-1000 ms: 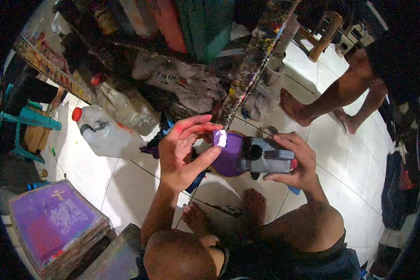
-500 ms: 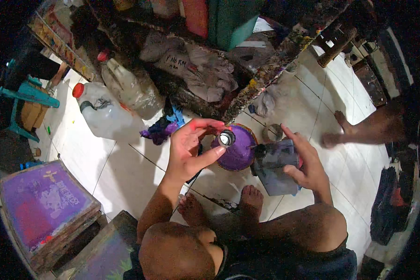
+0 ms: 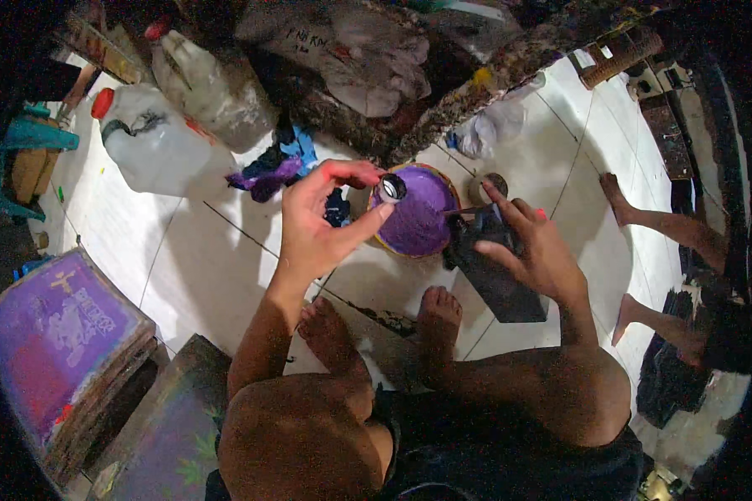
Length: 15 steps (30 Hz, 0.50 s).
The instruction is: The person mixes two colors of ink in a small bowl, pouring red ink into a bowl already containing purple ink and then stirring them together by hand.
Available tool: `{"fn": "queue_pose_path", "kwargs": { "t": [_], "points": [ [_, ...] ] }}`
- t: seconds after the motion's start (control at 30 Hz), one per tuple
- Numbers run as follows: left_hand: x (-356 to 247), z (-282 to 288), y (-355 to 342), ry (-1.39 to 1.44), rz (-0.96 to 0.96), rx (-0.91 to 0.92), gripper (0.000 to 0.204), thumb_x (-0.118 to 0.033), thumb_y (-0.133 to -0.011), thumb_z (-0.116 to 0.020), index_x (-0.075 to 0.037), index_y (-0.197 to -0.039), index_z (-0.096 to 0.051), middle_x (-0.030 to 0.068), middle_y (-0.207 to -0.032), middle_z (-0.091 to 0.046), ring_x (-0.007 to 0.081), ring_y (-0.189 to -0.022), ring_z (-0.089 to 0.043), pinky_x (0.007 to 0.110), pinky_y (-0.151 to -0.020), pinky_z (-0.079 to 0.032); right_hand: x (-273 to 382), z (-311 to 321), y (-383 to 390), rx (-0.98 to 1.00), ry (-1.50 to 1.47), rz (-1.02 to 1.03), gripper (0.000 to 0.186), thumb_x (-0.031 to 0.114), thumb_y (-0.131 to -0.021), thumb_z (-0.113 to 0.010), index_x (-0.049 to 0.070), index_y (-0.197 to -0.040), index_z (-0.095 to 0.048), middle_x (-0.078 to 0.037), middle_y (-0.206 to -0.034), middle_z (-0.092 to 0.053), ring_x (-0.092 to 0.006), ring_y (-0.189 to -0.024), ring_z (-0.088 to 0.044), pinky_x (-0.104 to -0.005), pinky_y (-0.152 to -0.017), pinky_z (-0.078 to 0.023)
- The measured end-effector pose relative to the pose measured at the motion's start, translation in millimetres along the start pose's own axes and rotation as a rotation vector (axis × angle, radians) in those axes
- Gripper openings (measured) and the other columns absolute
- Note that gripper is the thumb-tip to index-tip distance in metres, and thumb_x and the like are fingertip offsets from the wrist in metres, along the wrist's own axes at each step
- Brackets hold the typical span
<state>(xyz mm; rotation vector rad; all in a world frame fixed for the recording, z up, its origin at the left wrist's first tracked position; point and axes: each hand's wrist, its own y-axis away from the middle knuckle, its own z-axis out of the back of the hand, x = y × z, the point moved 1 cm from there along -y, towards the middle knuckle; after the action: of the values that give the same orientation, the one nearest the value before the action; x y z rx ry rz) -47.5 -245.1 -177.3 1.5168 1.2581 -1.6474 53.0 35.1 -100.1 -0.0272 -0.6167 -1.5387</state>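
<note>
Purple paint fills a round tub [image 3: 416, 224] with a yellowish rim, sitting on the white tiled floor [image 3: 184, 250] just ahead of my bare feet. My left hand [image 3: 317, 225] is raised beside the tub's left edge, thumb and forefinger pinched on a small round cap [image 3: 391, 187], dark in the middle with a pale ring; the other fingers curl loosely. My right hand [image 3: 533, 246] is closed over the top of a dark, flat rectangular block [image 3: 497, 271], smeared black, its near end resting on the tile and its far end against the tub's right side. Whether it dips into the paint I cannot tell. Around: a translucent white jug [image 3: 154, 142] with a red cap lies on its side at upper left, a second bottle behind it; a blue and purple rag [image 3: 276, 167] lies between jug and tub; stained cloth and clutter crowd the far edge. A wooden printing frame [image 3: 54, 334] with a purple-stained screen lies flat at lower left. Another person's bare legs [image 3: 660, 225] come in from the right, well apart from the tub. The left hand covers part of the tub's left rim. The block's long axis runs from the tub toward lower right; the cap's open face tilts up toward me.
</note>
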Motion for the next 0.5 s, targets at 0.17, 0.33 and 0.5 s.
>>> {"fn": "queue_pose_path", "kwargs": {
  "t": [0.17,0.33,0.5],
  "points": [
    [6,4,5,0.031,0.025,-0.110,0.033,-0.001,-0.077,-0.082,0.000,-0.106,-0.065,0.0125,-0.114,-0.070,0.0173,-0.106,-0.065,0.033,-0.096,-0.050,2,-6,-9,-0.019,0.066,-0.008,0.081,0.055,-0.091,-0.066,0.014,-0.154,-0.038,-0.031,-0.134,-0.057,-0.0484,-0.111,-0.063,-0.0511,-0.095,-0.052],
    [10,10,6,-0.031,0.027,-0.130,0.032,-0.002,-0.079,-0.081,-0.001,-0.106,-0.065,0.0108,-0.112,-0.070,0.0163,-0.104,-0.066,0.032,-0.093,-0.051,-1,-13,-17,-0.011,0.102,-0.005,0.079,0.053,-0.090,-0.068,0.016,-0.153,-0.039,-0.030,-0.128,-0.060,-0.0492,-0.102,-0.066,-0.0508,-0.086,-0.056],
    [15,17,14,-0.014,0.030,-0.190,0.034,-0.002,-0.078,-0.082,0.000,-0.108,-0.065,0.0105,-0.113,-0.070,0.0155,-0.105,-0.065,0.031,-0.092,-0.051,3,-15,-24,-0.008,0.146,0.059,0.076,0.050,-0.091,-0.069,0.015,-0.152,-0.041,-0.029,-0.125,-0.063,-0.0480,-0.100,-0.067,-0.0496,-0.083,-0.056]
  ]
}}
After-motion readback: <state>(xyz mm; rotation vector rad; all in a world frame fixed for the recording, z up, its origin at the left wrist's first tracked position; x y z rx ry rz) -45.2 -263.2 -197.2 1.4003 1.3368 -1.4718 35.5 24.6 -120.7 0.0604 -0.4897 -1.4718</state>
